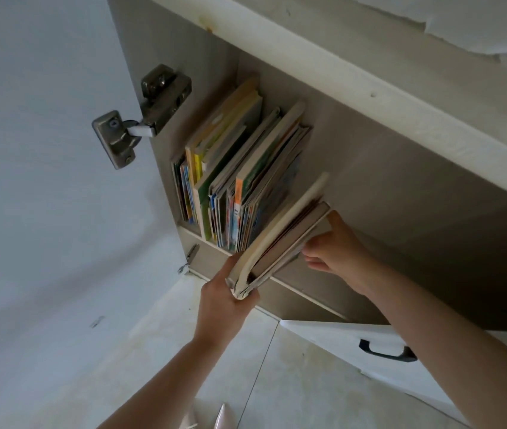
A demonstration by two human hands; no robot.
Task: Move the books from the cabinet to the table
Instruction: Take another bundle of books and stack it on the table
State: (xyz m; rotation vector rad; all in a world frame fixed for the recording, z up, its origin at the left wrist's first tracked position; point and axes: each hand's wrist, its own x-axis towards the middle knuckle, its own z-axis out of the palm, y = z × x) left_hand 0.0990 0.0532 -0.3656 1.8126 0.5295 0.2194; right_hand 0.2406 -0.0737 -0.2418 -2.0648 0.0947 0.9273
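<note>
Head view looks down into an open cabinet [369, 187]. The left hand [224, 301] is closed round the near, spine end of a small bundle of books [280, 243], fingers wrapped underneath and thumb side against the pale outer cover. The bundle tilts away from the hand, up and to the right, its far end still inside the cabinet opening. The right hand [335, 246] is at that far end, just right of the bundle — its fingers [314, 261] curl loosely toward the lower page edges and its upper edge touches the top corner; whether it truly grips cannot be told.

Left of and beyond both hands, a row of books [239, 171] stands on the shelf [190, 233], leaning rightward, the nearest one just beside the held bundle. Further left, well apart from the left hand, a metal hinge [140, 116] joins the cabinet wall to the open door [38, 150]. Below the right forearm sits a white drawer [338, 345] with a dark handle [385, 351]. Tiled floor [246, 366] lies under both arms.
</note>
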